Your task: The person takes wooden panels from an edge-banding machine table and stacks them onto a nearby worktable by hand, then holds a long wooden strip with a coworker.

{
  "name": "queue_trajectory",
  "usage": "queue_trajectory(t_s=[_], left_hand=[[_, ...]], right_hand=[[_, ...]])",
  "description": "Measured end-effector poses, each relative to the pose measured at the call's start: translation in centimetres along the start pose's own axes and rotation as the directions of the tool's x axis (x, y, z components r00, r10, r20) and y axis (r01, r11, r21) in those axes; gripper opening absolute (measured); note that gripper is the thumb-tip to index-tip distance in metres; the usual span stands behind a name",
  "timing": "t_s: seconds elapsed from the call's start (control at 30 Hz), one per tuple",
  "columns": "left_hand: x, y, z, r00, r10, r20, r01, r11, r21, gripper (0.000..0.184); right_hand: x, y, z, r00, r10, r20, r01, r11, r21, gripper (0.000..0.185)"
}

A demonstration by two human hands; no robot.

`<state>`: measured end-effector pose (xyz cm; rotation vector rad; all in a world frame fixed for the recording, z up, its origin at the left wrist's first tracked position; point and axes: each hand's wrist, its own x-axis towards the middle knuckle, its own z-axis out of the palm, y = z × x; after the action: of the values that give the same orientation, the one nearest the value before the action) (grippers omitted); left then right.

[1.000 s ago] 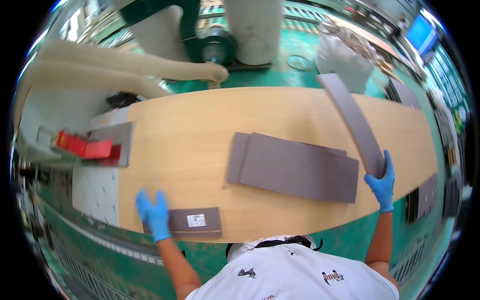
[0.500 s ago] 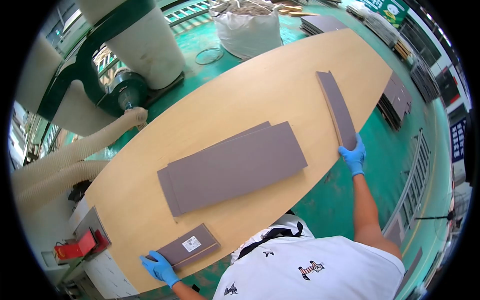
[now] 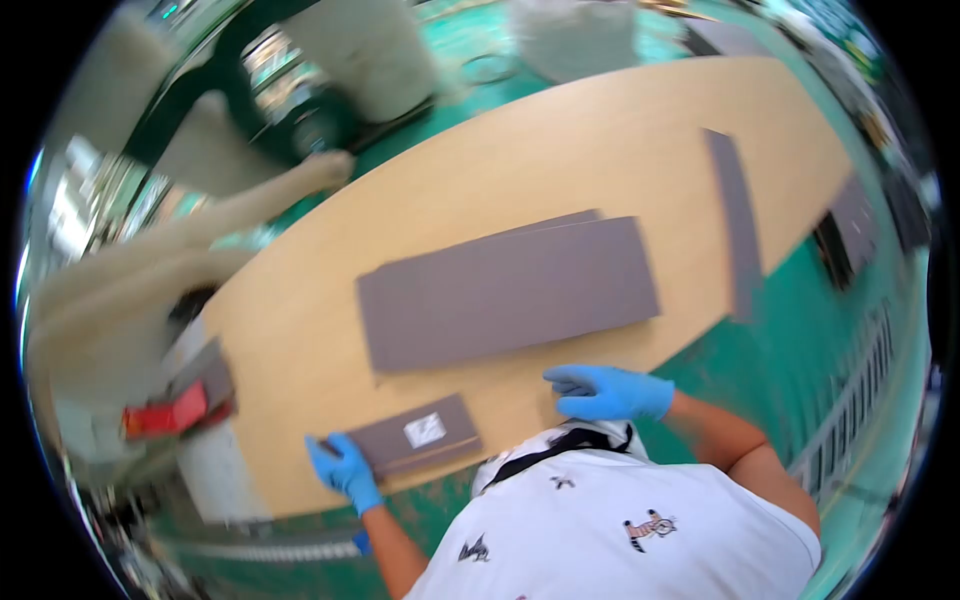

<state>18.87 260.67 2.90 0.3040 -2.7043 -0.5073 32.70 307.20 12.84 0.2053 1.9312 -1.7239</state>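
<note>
The label [image 3: 424, 430] on the small board [image 3: 380, 438], which lies at the counter's [image 3: 480, 180] near edge, is too blurred to read; the left hand [image 3: 342, 470], partly open, touches the board's left end, its grip unclear. The right hand [image 3: 610, 393] has let go of the strip [image 3: 738, 220], now lying at the counter's right, beyond the large boards [image 3: 510, 295], and hovers empty near the waist, fingers loosely extended.
</note>
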Motion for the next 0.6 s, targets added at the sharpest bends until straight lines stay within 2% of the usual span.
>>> queue_trajectory(t_s=[0.03, 0.07, 0.1, 0.17, 0.2, 0.23, 0.27, 0.3, 0.37, 0.4, 0.47, 0.5, 0.57, 0.6], left_hand=[[0.0, -0.1, 0.0, 0.999, 0.014, -0.042, -0.011, 0.998, 0.058, 0.056], [-0.2, 0.1, 0.1, 0.997, 0.027, -0.078, -0.024, 0.999, 0.04, 0.055], [-0.3, 0.5, -0.2, 0.995, 0.037, -0.089, -0.034, 0.999, 0.036, 0.053], [-0.7, 0.4, 0.2, 0.986, 0.049, -0.16, -0.05, 0.999, -0.001, 0.047], [-0.9, 0.4, 0.3, 0.988, 0.001, -0.155, -0.009, 0.999, -0.05, 0.044], [-1.0, 0.5, 0.2, 0.982, 0.032, -0.187, -0.039, 0.999, -0.037, 0.043], [-1.4, 2.1, -0.8, 0.99, -0.041, -0.131, 0.031, 0.996, -0.08, 0.042], [-1.6, 1.5, -0.4, 0.976, -0.009, -0.216, -0.01, 0.996, -0.083, 0.041], [-1.8, 1.2, -0.3, 0.971, -0.11, -0.211, 0.074, 0.983, -0.17, 0.041], [-1.8, 1.1, -0.5, 0.967, -0.123, -0.221, 0.087, 0.983, -0.164, 0.041], [-1.6, 1.5, -0.5, 0.953, -0.257, -0.159, 0.212, 0.943, -0.255, 0.042], [-1.4, 2.2, -0.9, 0.952, -0.261, -0.158, 0.215, 0.941, -0.262, 0.042], [-0.9, 4.1, -2.3, 0.957, -0.267, -0.116, 0.219, 0.923, -0.315, 0.043], [-0.4, 5.4, -2.6, 0.957, -0.267, -0.116, 0.219, 0.923, -0.317, 0.043]], right_hand=[[2.1, -1.3, 1.9, 0.999, 0.049, -0.013, -0.05, 0.996, -0.075, 0.07], [3.6, -2.0, 3.3, 0.996, 0.089, -0.031, -0.093, 0.984, -0.155, 0.077], [5.2, -1.8, 4.5, 0.996, 0.066, 0.052, -0.056, 0.982, -0.182, 0.077], [7.8, -0.6, 6.9, 0.988, -0.089, 0.124, 0.082, 0.995, 0.055, 0.084], [8.4, -1.2, 8.0, 0.981, -0.098, 0.17, 0.075, 0.988, 0.137, 0.084], [9.1, -1.2, 9.1, 0.963, -0.118, 0.241, 0.09, 0.988, 0.124, 0.084], [8.9, -0.6, 9.7, 0.978, -0.126, 0.168, 0.103, 0.985, 0.139, 0.084], [9.1, -0.4, 10.1, 0.987, -0.135, 0.09, 0.12, 0.981, 0.154, 0.084], [9.5, 0.1, 10.3, 0.989, -0.114, 0.093, 0.102, 0.986, 0.13, 0.082], [9.6, 0.2, 10.3, 0.991, -0.119, 0.061, 0.107, 0.98, 0.169, 0.082], [9.4, -0.3, 10.3, 0.99, -0.143, -0.009, 0.142, 0.968, 0.205, 0.078], [8.8, -1.6, 10.5, 0.99, -0.142, -0.011, 0.142, 0.97, 0.198, 0.078], [8.0, -3.8, 10.6, 0.963, -0.225, -0.147, 0.256, 0.935, 0.245, 0.073], [8.1, -4.6, 10.0, 0.931, -0.276, -0.24, 0.324, 0.927, 0.188, 0.067]])
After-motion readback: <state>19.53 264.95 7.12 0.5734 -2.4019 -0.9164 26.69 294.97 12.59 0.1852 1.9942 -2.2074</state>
